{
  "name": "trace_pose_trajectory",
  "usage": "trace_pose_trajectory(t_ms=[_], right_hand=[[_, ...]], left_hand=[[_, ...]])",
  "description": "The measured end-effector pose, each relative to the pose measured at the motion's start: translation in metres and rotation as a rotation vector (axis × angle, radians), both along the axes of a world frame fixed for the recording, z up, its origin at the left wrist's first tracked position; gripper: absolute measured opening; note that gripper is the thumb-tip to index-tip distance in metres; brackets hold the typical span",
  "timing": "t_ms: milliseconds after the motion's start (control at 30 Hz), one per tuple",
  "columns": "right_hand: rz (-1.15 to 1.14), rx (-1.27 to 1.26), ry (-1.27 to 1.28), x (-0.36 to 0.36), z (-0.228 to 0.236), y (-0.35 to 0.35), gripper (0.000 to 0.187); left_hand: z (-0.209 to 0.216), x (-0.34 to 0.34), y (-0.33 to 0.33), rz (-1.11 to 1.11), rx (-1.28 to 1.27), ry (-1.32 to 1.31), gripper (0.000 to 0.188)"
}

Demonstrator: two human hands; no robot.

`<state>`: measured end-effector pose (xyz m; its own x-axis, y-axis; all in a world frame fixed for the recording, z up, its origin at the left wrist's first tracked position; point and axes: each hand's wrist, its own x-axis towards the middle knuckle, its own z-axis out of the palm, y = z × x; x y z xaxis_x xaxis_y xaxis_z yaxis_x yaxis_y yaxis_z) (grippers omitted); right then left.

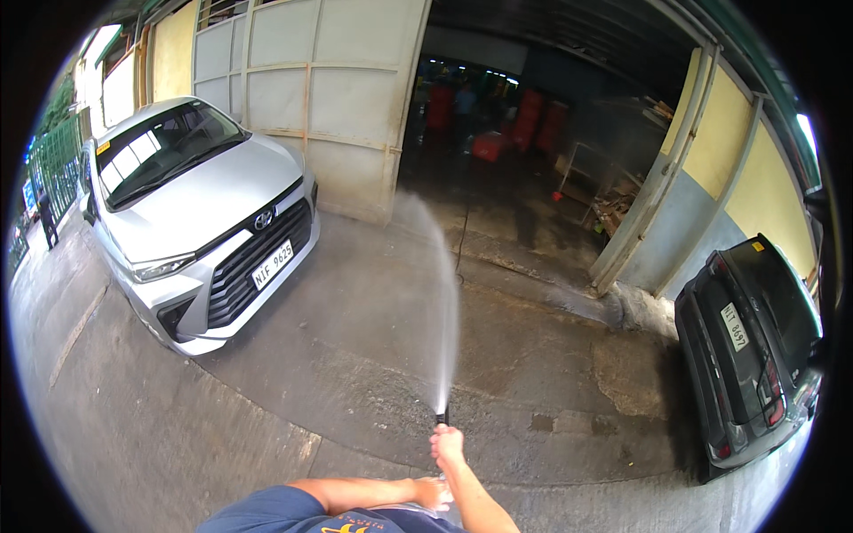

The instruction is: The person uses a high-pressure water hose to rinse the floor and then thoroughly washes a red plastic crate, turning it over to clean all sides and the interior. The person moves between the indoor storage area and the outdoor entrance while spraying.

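Note:
My right hand [448,446] is closed around a black spray nozzle [442,417], held out in front of my body. A white jet of water [445,346] shoots from its tip, arcs away from me and bends left at its far end, with fine mist around it. Behind it, close to my shirt, my left hand [431,492] is curled at my right wrist. What its fingers hold is mostly hidden; only a small whitish bit shows there.
A silver car [191,191] faces me at left; a dark car [755,355] stands at right. Past the wet concrete [524,355], a grey metal gate [342,98] flanks a dark doorway with red containers [527,120] inside. A distant person [46,218] stands far left.

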<state>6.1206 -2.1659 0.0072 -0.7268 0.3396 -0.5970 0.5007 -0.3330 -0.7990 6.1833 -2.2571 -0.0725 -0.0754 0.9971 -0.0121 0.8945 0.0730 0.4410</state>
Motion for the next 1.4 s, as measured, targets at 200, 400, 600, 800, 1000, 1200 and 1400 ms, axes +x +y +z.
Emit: trace_pose_trajectory(t_ms=[200, 400, 600, 800, 1000, 1200, 1400], right_hand=[[-0.412, -0.379, 0.077, 0.05, 0.005, 0.009, 0.033], [-0.62, -0.679, 0.007, 0.115, 0.0, -0.019, 0.047], [-0.773, -0.858, -0.142, 0.177, -0.024, -0.034, 0.038], [-0.818, -0.823, -0.354, 0.242, -0.061, -0.06, 0.023], [-0.578, -0.817, -0.279, 0.28, -0.089, -0.119, 0.033], [-0.252, -0.478, -0.342, 0.338, -0.075, -0.173, 0.019], [-0.093, 1.11, 0.444, 0.323, 0.005, -0.179, 0.03]], left_hand=[[-0.016, 0.015, -0.086, 0.859, -0.092, -1.565, 0.05], [0.008, -0.002, -0.109, 1.018, 0.707, -2.23, 0.025], [0.043, 0.033, -0.111, 1.099, 0.702, -2.543, 0.013], [0.067, 0.098, -0.118, 1.04, 0.705, -2.374, 0.009], [0.073, 0.15, -0.135, 1.086, 0.678, -2.047, 0.012], [0.081, 0.164, -0.155, 1.111, 0.443, -0.897, 0.018], [0.042, 0.191, -0.182, 0.819, -0.014, -0.334, 0.029]])
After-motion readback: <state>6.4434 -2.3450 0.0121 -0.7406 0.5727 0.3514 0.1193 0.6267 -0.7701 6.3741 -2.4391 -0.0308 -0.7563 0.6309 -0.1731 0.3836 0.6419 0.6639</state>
